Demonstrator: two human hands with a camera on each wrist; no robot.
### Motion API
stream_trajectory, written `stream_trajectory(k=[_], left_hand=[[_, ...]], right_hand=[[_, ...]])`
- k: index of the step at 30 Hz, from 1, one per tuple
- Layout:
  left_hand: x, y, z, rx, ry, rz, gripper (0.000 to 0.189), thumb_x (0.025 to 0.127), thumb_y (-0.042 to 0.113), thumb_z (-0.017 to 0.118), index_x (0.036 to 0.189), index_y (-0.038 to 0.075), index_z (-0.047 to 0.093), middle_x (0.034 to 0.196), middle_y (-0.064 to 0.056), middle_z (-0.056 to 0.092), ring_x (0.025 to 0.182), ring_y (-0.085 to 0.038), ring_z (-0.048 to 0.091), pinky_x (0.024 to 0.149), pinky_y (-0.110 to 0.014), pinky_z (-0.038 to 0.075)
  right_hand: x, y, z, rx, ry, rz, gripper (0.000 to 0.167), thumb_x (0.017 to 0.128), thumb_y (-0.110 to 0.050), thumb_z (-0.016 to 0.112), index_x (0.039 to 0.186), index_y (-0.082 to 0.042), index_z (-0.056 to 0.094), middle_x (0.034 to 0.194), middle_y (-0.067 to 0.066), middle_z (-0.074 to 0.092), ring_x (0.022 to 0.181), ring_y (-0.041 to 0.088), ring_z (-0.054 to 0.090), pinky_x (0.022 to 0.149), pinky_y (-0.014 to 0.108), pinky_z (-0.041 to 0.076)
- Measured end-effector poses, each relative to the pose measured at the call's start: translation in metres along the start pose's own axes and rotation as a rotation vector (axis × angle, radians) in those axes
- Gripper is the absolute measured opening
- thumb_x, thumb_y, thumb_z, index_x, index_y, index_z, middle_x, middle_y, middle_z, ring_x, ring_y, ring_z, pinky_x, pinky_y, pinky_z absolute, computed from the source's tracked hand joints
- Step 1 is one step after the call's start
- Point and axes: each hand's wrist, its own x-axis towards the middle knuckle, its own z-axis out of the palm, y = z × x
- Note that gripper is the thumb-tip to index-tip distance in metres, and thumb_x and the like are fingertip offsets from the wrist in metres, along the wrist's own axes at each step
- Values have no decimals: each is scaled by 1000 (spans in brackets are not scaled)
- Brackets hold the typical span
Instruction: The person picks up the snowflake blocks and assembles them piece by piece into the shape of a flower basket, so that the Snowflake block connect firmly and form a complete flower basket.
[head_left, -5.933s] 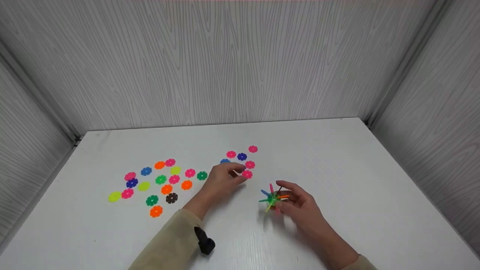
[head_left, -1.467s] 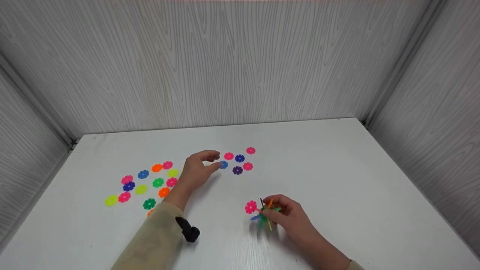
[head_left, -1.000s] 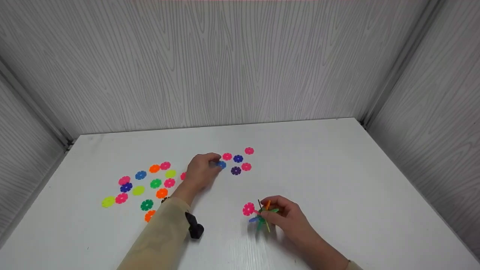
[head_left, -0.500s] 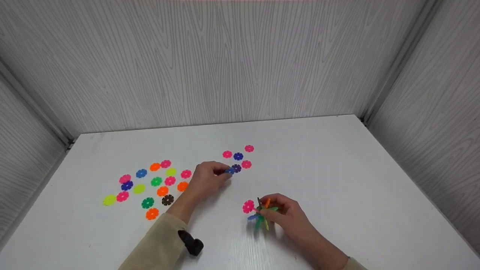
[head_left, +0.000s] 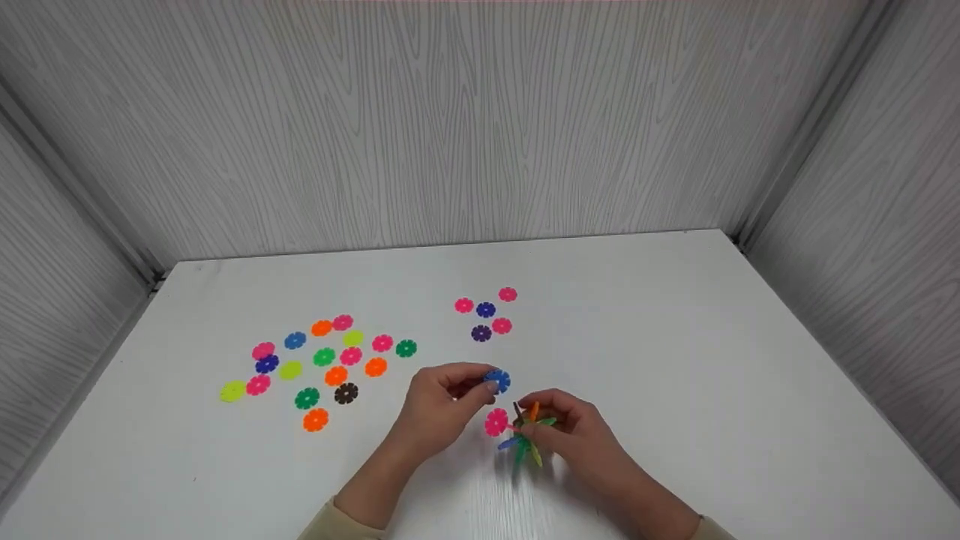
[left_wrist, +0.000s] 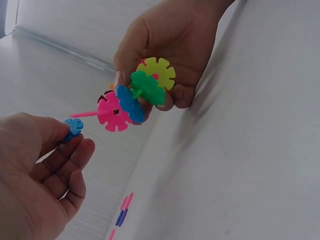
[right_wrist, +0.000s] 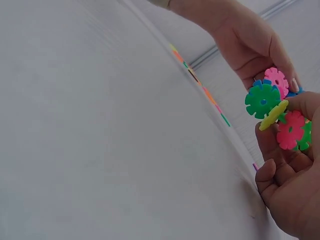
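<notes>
In the head view my left hand (head_left: 439,411) pinches a blue snowflake disc (head_left: 497,381), a flat round piece with notches in its edge, between thumb and forefinger. My right hand (head_left: 585,439) grips a cluster of interlocked snowflake discs (head_left: 520,453) just above the table. A pink disc (head_left: 496,422) juts from the cluster's left side, close below the blue one. The left wrist view shows the held blue disc (left_wrist: 75,127) near the edge-on pink one, with a green disc (left_wrist: 147,89) and a yellow disc (left_wrist: 166,70) further back. My right fingers partly hide the cluster.
Many loose snowflake discs lie flat on the white table (head_left: 675,360). A larger group, including a brown disc (head_left: 346,393), spreads over the left side. A smaller group of pink and purple ones, with a purple disc (head_left: 481,333), lies beyond my hands. Wood-grain panels (head_left: 480,127) enclose the back and sides.
My left hand has picked up the blue disc from the far group and brought it back beside the cluster. Earlier, the jutting pink disc joined the cluster. The right hand has barely moved lately.
</notes>
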Motion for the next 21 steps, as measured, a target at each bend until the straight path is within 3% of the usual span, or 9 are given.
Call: stream_trajectory(k=[12, 18, 21], left_hand=[[-4, 0, 11, -7, -39, -17, 15, 98, 20, 78, 112, 18, 84, 98, 4, 79, 90, -22, 70, 77, -28, 61], [-6, 0, 12, -11, -45, -1, 14, 99, 22, 78, 109, 18, 85, 94, -5, 79, 86, -23, 69, 72, -27, 59], [-6, 0, 12, 10, -41, 11, 13, 99, 23, 77, 109, 19, 85, 92, -2, 79, 86, -22, 68, 72, -28, 58]], right_hand=[[-2, -2, 0, 10, -19, -23, 37, 97, -27, 80, 129, -11, 70, 123, 9, 70, 111, 28, 63, 94, 29, 56], [-2, -3, 0, 15, -3, -11, 36, 96, -26, 82, 128, -13, 71, 123, 8, 71, 110, 27, 63, 93, 28, 57], [-2, -2, -1, 13, -3, -11, 36, 96, -25, 81, 127, -12, 71, 122, 8, 71, 110, 28, 63, 93, 29, 57]])
